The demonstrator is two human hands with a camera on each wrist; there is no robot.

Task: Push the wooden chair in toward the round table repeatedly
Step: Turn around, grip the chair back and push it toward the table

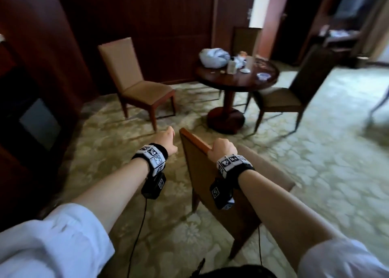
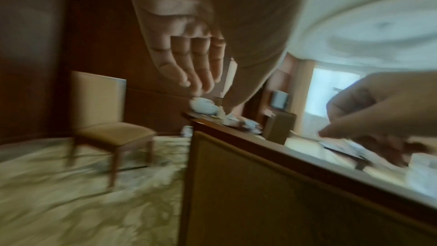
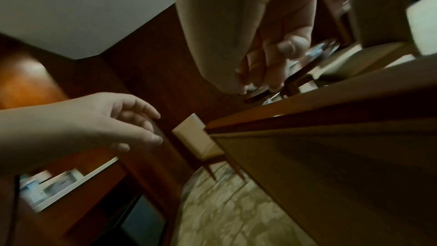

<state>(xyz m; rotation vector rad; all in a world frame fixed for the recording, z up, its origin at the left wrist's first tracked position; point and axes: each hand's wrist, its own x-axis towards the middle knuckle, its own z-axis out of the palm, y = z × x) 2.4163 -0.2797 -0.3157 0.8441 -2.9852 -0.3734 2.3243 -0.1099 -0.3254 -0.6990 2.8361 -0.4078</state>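
- My right hand [image 1: 222, 149] grips the wooden chair's [image 1: 212, 185] top rail, fingers curled over it.
- My left hand [image 1: 167, 141] hangs just left of the rail, fingers loosely curled, holding nothing.
- The round table [image 1: 235, 80] stands beyond my fingertips, apart from the chair.

Head view: right hand [image 1: 223, 149] sits on the wooden chair [image 1: 202, 172] top rail, its fingertips hidden over the far side of the rail, and the chair's seat and front legs are mostly covered by the right forearm. Left hand [image 1: 167, 141] fingers point away from the camera, so their curl can't be judged there; items [image 1: 235, 64] on the round table [image 1: 236, 81], well beyond the fingers, are too blurred to name. Left wrist view is motion-smeared, the carpet [image 2: 71, 203] below the fingers reading only as streaks.
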